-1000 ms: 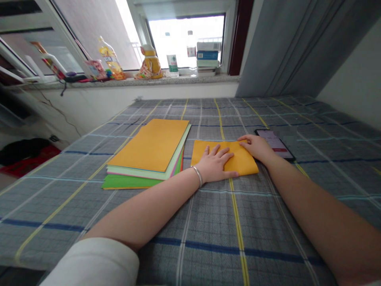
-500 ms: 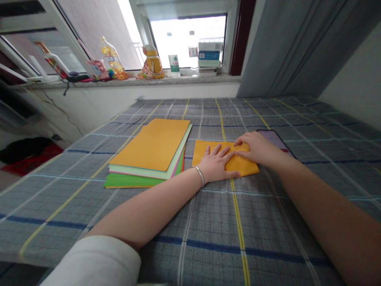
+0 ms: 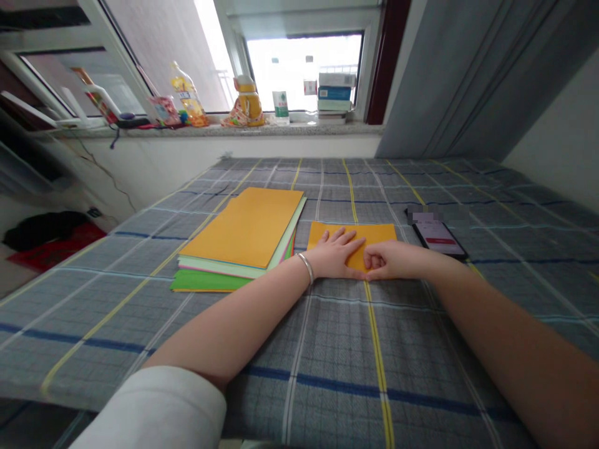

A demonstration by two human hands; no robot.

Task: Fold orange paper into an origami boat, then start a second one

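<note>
A folded sheet of orange paper (image 3: 380,233) lies flat on the checked cloth in the middle of the view. My left hand (image 3: 334,252) rests palm down on its left part, fingers spread. My right hand (image 3: 393,259) covers the paper's lower right part; its fingers are curled in, and thumb and forefinger close at the near edge beside my left thumb. Left of the sheet is a stack of coloured paper (image 3: 248,224), orange on top, with pale green, pink and bright green edges showing below.
A phone (image 3: 437,237) with a lit screen lies beyond my right wrist. The grey checked cloth (image 3: 337,349) covers the whole surface. On the windowsill (image 3: 299,130) stand an orange drink bottle (image 3: 189,100), a yellow flask (image 3: 249,103) and several boxes (image 3: 334,93).
My right hand has come toward me from the paper's far right part to its near edge, and its fingers have curled in. The paper's raised right corner now lies lower. My left hand stays on the paper.
</note>
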